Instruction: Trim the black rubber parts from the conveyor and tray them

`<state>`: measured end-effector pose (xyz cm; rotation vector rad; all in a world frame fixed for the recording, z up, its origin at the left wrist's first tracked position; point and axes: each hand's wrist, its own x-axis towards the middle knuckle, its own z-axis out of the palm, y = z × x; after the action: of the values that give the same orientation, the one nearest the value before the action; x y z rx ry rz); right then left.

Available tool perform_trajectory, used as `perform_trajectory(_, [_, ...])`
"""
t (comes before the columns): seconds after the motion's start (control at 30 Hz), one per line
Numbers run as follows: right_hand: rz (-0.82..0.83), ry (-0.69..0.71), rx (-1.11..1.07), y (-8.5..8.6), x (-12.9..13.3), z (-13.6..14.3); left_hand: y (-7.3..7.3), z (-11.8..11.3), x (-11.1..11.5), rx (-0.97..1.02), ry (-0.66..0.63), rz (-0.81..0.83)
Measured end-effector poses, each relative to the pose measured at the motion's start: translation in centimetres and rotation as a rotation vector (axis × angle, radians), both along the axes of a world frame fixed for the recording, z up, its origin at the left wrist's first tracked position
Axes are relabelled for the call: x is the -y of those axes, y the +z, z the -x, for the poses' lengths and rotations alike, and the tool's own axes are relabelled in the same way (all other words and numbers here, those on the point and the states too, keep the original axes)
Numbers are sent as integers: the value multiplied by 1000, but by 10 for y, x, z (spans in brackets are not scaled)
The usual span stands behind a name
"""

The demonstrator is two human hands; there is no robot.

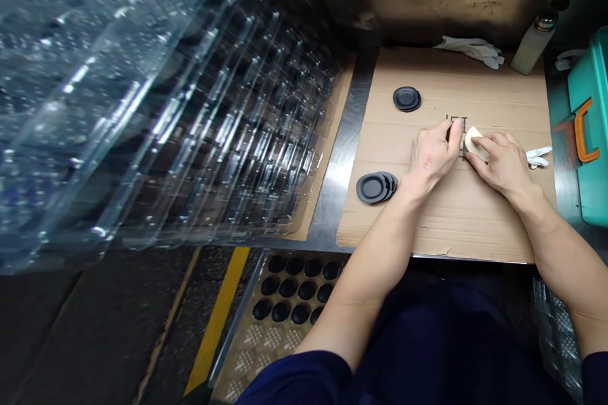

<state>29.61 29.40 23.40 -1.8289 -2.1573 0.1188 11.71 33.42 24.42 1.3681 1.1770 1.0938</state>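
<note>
- Clear plastic trays (266, 139) rise in a tall, leaning pile on the person's left, partly blurred, hiding much of that side of the room from me.
- Beneath the counter's front edge sits another tray (272, 336), its far rows filled with round black pieces (288, 288); the left forearm and a dark blue sleeve (304, 380) cover part of it.
- More clear plastic (553, 323) shows low by the right forearm.
- Black discs (372, 188) lie overlapped just beside the left forearm; a smaller overlapped group of discs (406, 99) lies farther back.
- White gloves (472, 50) lie at the back, near an upright, pale bottle (534, 44) with a metallic cap. Another bit of white cloth (539, 157) lies just behind the right hand.
- Toward the right edge stands a green box (589, 133) with an orange handle (580, 133).
- Between all these, the right hand (506, 161) pinches a cream-coloured pad (475, 140) in its fingers, above the cardboard. Close by, the left hand (434, 150) has its fingers curled; I cannot tell whether they grip anything.
- Creased cardboard (475, 228) with printed marks covers most of the shiny metal counter (332, 193).
- Behind it stands a stained metal wall (427, 0); below left, a yellow stripe (216, 323) crosses the dark floor (118, 316).
</note>
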Motion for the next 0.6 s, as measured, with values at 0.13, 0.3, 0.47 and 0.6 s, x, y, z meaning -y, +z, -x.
perform_trajectory(0.13, [-31, 19, 4, -3, 0, -3, -18, 2, -14, -189, 101, -32])
perform_trajectory(0.3, [-109, 45, -2, -10, 0, -12, -8, -2, -5, -124, 104, -67])
perform_trajectory(0.47, [-154, 53, 1, -18, -8, -19, 4, 9, 12, -681, -297, -169])
perform_trajectory(0.6, [-165, 38, 18, -22, -10, -21, 3, 17, 33, -858, -254, -243])
